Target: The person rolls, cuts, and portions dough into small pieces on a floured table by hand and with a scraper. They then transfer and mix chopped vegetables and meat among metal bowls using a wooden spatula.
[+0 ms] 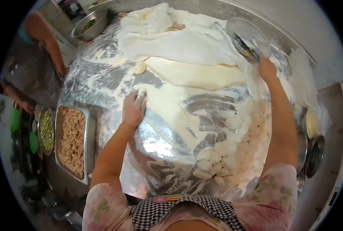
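Note:
My left hand (134,107) lies on the floured metal table (156,127), fingers pointing away from me and partly dusted white. It appears to hold nothing. A small dough lump (140,68) sits beyond it, beside a wide flat sheet of dough (198,73) partly covered by a white cloth (179,46). Over at the far right, my right hand (267,68) is closed at the end of a dark, long utensil (245,47), whose kind I cannot make out. That utensil reaches into a clear bowl (264,34). Several pale dough pieces (212,161) are heaped at the near right.
A metal tray of chopped filling (71,142) stands left, beside a bowl of chopped greens (46,131). Another metal bowl (90,25) is at the back left. A co-worker (33,65) stands at the left edge. More bowls (312,123) stand at the right.

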A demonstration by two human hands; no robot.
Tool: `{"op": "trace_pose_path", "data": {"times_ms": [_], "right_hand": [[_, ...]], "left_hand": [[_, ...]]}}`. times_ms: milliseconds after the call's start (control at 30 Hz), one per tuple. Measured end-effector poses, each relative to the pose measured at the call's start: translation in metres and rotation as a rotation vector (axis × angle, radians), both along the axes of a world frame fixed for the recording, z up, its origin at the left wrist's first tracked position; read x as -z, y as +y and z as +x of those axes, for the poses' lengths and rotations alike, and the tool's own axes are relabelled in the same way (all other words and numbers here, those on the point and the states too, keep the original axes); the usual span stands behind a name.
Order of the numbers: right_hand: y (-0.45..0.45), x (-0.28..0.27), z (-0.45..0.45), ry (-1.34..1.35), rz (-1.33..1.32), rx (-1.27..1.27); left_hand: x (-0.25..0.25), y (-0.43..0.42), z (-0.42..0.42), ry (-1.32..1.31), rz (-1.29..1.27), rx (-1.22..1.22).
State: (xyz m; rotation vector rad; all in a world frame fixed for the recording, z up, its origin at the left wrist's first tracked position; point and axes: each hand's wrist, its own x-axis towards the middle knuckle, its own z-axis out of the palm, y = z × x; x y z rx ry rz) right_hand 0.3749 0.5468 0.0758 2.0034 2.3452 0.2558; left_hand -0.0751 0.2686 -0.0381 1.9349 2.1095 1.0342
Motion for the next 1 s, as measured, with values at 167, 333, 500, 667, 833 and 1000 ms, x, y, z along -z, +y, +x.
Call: {"op": "trace_pose_path", "data": {"times_ms": [167,333,500,667,833,1000], "right_hand": [[-0.01,-0.02,0.034,0.809,0.182,-0.025],[-0.154,-0.063,-0.018,1.325,0.016,-0.068],[-0.195,-0.058,-0.046,0.903,-0.163,-0.034],[-0.209,-0.05,-0.1,0.269,-0.059,-0.392],[-0.132,-0.011,-0.127,-0.036,0.068,-0.322],[-0.058,0.006,-0.161,-0.164,-0.017,-0.229]], "left_hand": [[-0.004,0.006,-0.009,0.285,0.042,0.176],[-0.003,0.068,-0.037,0.175,-0.058,0.231],[-0.037,0.131,-0.048,-0.071,-0.073,0.158],[-0.035,0.182,-0.043,0.105,0.175,0.324],[-0.018,0.245,-0.057,0.075,0.169,0.312],[-0.036,0.21,-0.055,-0.176,-0.114,0.264]]}}
